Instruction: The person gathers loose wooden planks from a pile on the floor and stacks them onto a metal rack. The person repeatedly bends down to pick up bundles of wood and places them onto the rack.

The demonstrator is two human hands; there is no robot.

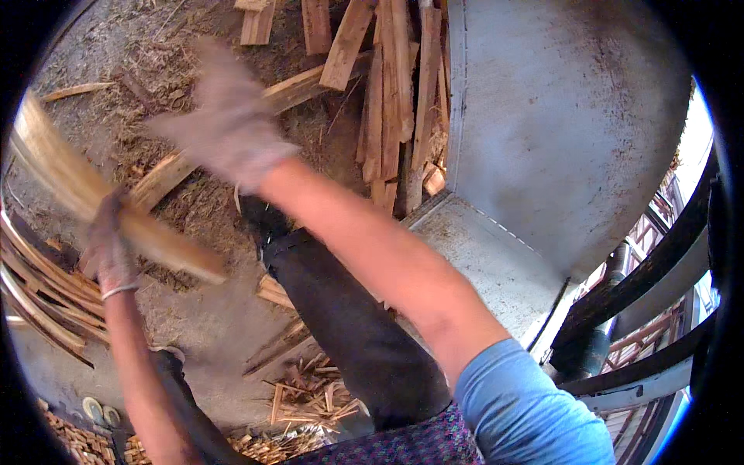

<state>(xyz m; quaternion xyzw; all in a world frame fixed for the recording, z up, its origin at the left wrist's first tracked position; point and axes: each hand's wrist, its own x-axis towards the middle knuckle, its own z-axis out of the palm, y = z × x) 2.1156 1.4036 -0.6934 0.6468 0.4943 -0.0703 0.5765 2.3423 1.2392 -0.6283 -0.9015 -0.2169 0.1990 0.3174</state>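
My left hand [111, 244], in a dirty work glove, is closed on a long pale wooden plank [62, 167] at the left. The plank slants from upper left to lower right and is smeared by motion. Farther forward and to its right, my right hand [232, 124] is stretched out in a pale glove, thumb apart from the fingers. Nothing shows in it, though it is blurred. Beneath it, a long wooden board [159, 180] lies slanting across the ground, partly hidden by the hand.
Several split planks [384, 101] lean and lie against a large grey metal panel [535, 101] on the right. Curved slabs [58, 291] are stacked at the left edge. Wood scraps [322, 399] lie by my leg [349, 325]. Sawdust and bark [325, 128] cover the ground ahead.
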